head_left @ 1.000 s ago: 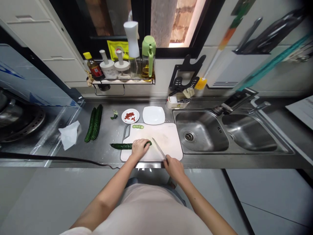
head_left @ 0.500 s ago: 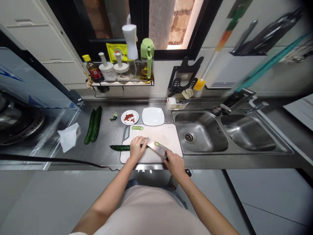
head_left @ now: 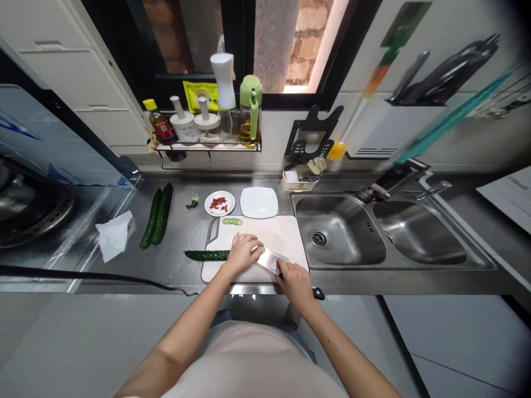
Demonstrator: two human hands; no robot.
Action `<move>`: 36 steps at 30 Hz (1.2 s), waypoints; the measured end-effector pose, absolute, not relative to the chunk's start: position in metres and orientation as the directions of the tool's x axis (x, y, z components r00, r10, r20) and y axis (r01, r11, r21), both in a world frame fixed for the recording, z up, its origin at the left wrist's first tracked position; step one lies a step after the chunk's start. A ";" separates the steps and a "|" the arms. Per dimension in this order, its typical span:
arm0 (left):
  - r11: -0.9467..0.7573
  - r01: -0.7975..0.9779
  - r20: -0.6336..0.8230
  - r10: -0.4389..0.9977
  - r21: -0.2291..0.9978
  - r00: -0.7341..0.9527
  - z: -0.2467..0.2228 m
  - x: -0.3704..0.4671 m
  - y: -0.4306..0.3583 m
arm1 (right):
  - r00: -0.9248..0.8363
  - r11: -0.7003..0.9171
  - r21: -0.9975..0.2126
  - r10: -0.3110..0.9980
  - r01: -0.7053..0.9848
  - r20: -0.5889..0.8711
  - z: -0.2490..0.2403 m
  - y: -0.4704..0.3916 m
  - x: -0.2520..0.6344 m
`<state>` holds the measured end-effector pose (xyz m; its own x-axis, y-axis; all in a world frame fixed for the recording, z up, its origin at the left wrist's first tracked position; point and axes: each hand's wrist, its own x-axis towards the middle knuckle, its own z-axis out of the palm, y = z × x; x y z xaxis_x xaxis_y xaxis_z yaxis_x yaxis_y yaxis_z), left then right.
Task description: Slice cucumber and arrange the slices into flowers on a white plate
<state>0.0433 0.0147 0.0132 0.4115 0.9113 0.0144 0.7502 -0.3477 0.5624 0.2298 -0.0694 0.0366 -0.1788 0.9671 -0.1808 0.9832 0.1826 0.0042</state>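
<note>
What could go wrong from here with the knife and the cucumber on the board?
1. The left hand is right by the blade of the knife in the right hand; a slip could nick a finger.
2. The cucumber overhangs the cutting board on the left, so it might rock or roll if the hold loosens.

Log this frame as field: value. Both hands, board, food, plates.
left_hand: left hand holds long dark-green cucumber, one end past board's left edge
right_hand: right hand grips black-handled steel knife, blade close beside left hand, contact unclear
board: white rectangular cutting board on grey metal counter
on_board: round pale-green cucumber slices, far edge
uncut: two dark-green cucumbers, counter left
plates: round white plate with red pieces; white rounded-square plate
</note>
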 end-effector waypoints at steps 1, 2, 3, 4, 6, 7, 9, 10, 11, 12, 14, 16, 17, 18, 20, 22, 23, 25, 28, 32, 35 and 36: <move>-0.348 0.743 0.016 0.910 0.571 0.415 0.013 0.044 0.015 | -0.176 0.180 0.004 0.968 0.984 -0.181 0.035 -0.070 0.230; -0.348 0.734 0.019 0.909 0.583 0.416 0.013 0.045 0.015 | -0.175 0.178 0.001 0.968 0.984 -0.182 0.033 -0.070 0.230; -0.345 0.723 0.023 0.910 0.599 0.414 0.013 0.045 0.015 | -0.173 0.176 -0.003 0.968 0.984 -0.184 0.031 -0.071 0.230; -0.337 0.711 0.028 0.912 0.617 0.409 0.012 0.047 0.015 | -0.170 0.172 -0.007 0.968 0.985 -0.186 0.030 -0.071 0.230; -0.310 0.690 0.035 0.924 0.654 0.381 0.011 0.049 0.014 | -0.161 0.160 -0.019 0.969 0.987 -0.190 0.026 -0.072 0.231; -0.291 0.683 0.041 0.933 0.670 0.357 0.011 0.050 0.015 | -0.154 0.152 -0.027 0.969 0.988 -0.191 0.025 -0.072 0.232; -0.241 0.675 0.053 0.957 0.697 0.287 0.009 0.051 0.017 | -0.130 0.125 -0.040 0.973 0.991 -0.192 0.022 -0.073 0.235; -0.204 0.670 0.053 0.970 0.714 0.238 0.008 0.051 0.018 | -0.115 0.108 -0.046 0.974 0.993 -0.194 0.022 -0.073 0.236; -0.155 0.660 0.044 0.982 0.735 0.183 0.007 0.049 0.021 | -0.098 0.089 -0.050 0.975 0.995 -0.198 0.021 -0.073 0.237; -0.096 0.645 0.023 0.992 0.758 0.121 0.005 0.047 0.024 | -0.078 0.069 -0.053 0.977 0.996 -0.201 0.020 -0.073 0.238; 0.038 0.606 -0.040 0.999 0.794 -0.009 0.001 0.041 0.031 | -0.043 0.032 -0.055 0.978 0.998 -0.204 0.020 -0.073 0.240; 0.146 0.575 -0.093 0.988 0.805 -0.120 -0.004 0.034 0.040 | -0.014 0.002 -0.061 0.980 0.998 -0.199 0.019 -0.073 0.241; 0.181 0.565 -0.108 0.981 0.805 -0.161 -0.007 0.030 0.044 | -0.003 -0.010 -0.067 0.981 0.998 -0.196 0.019 -0.073 0.242; 0.209 0.564 -0.118 0.974 0.799 -0.194 -0.009 0.026 0.049 | 0.004 -0.019 -0.073 0.981 0.997 -0.194 0.018 -0.073 0.243; 0.253 0.578 -0.131 0.961 0.776 -0.244 -0.015 0.020 0.058 | 0.013 -0.030 -0.084 0.981 0.996 -0.193 0.017 -0.073 0.243; 0.284 0.599 -0.139 0.951 0.749 -0.277 -0.020 0.018 0.067 | 0.018 -0.035 -0.085 0.980 0.996 -0.197 0.016 -0.072 0.243; 0.296 0.607 -0.143 0.947 0.738 -0.288 -0.022 0.018 0.071 | 0.020 -0.037 -0.084 0.979 0.996 -0.201 0.016 -0.072 0.243; 0.313 0.618 -0.152 0.942 0.721 -0.301 -0.026 0.019 0.078 | 0.026 -0.045 -0.085 0.978 0.995 -0.207 0.016 -0.072 0.242; 0.335 0.639 -0.163 0.936 0.692 -0.313 -0.030 0.022 0.087 | 0.038 -0.060 -0.098 0.976 0.993 -0.214 0.017 -0.072 0.241; 0.352 0.680 -0.171 0.932 0.644 -0.320 -0.034 0.025 0.098 | 0.043 -0.068 -0.109 0.974 0.992 -0.224 0.019 -0.073 0.242; 0.338 0.708 -0.155 0.937 0.620 -0.311 -0.037 0.026 0.103 | 0.050 -0.078 -0.114 0.973 0.990 -0.227 0.019 -0.074 0.244; 0.328 0.718 -0.145 0.941 0.614 -0.306 -0.037 0.026 0.104 | 0.056 -0.084 -0.116 0.972 0.990 -0.227 0.019 -0.074 0.244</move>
<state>0.0255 0.1043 -0.0372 -0.3060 0.9409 -0.1452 0.7177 0.3282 0.6142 0.2439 -0.0739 0.0191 0.0556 0.9722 -0.2273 0.9898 -0.0836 -0.1156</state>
